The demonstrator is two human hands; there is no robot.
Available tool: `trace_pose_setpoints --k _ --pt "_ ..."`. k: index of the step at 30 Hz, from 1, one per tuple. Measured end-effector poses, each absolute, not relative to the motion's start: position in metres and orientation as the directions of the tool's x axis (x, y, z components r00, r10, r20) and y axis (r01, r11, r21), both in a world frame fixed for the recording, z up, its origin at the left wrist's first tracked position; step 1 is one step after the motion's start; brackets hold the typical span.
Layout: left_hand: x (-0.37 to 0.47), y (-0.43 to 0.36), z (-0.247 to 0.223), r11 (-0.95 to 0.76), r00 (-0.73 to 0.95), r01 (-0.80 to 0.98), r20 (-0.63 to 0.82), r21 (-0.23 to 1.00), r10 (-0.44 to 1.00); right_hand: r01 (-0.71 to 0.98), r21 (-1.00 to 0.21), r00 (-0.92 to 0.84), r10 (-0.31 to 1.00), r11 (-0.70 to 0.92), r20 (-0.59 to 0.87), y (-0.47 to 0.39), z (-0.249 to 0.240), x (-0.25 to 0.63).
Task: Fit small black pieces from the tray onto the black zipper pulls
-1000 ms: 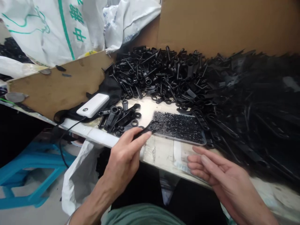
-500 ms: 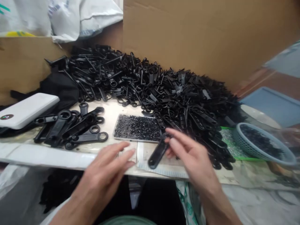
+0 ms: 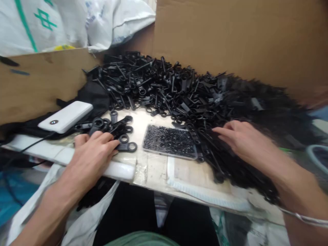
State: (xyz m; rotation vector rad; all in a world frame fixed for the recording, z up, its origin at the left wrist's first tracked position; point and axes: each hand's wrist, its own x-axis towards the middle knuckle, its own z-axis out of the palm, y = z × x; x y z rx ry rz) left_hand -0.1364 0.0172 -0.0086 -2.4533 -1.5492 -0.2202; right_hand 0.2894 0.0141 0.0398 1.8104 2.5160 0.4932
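My left hand (image 3: 96, 153) is over the small group of black ring-ended plastic handles (image 3: 128, 147) at the left. Its fingers curl down among them; the fingertips and whatever they grip are hidden. Out to the right, my right hand (image 3: 238, 136) reaches over the near side of the big heap of black plastic handles (image 3: 164, 89). Its fingers are partly bent and somewhat apart, with nothing visible between them. Between the hands lies a shallow clear tray (image 3: 144, 149) filled with tiny black pieces.
A white power bank (image 3: 66, 116) with a cable lies at the left on black cloth. Cardboard (image 3: 230, 37) stands behind the heap, with white sacks (image 3: 58, 27) at the back left. A pale blue basket (image 3: 314, 153) is at the right edge.
The black handle that was in my right hand no longer shows there. My left hand has moved left onto the small group, my right hand right to the heap. The view has shifted left.
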Motion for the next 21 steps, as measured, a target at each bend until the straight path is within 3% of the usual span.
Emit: trace_pose_setpoints --k 3,9,12,15,18,21 --pt "-0.138 0.023 -0.015 -0.426 0.439 0.898 0.270 -0.107 0.857 0.925 0.275 -0.341 0.894 0.262 0.292 0.013 0.028 0.301" --pt "-0.133 0.026 -0.010 -0.401 0.422 0.906 0.224 -0.135 0.878 0.971 0.129 -0.238 0.874 0.202 0.424 -0.007 0.035 0.285" --pt "-0.135 0.027 -0.002 -0.411 0.420 0.908 0.177 -0.083 0.890 0.975 0.083 -0.218 0.836 0.205 0.503 -0.022 0.040 0.258" --pt "-0.135 0.023 0.007 -0.433 0.416 0.901 0.254 0.011 0.873 0.960 0.034 -0.253 0.807 0.279 0.533 -0.030 0.038 0.232" --pt "-0.121 0.011 0.012 -0.502 0.446 0.859 0.331 0.103 0.832 0.926 -0.046 -0.310 0.826 0.374 0.471 -0.029 0.030 0.211" --pt "-0.093 -0.005 0.009 -0.621 0.566 0.757 0.270 0.202 0.779 0.940 -0.054 -0.317 0.922 0.336 0.222 -0.020 0.020 0.194"
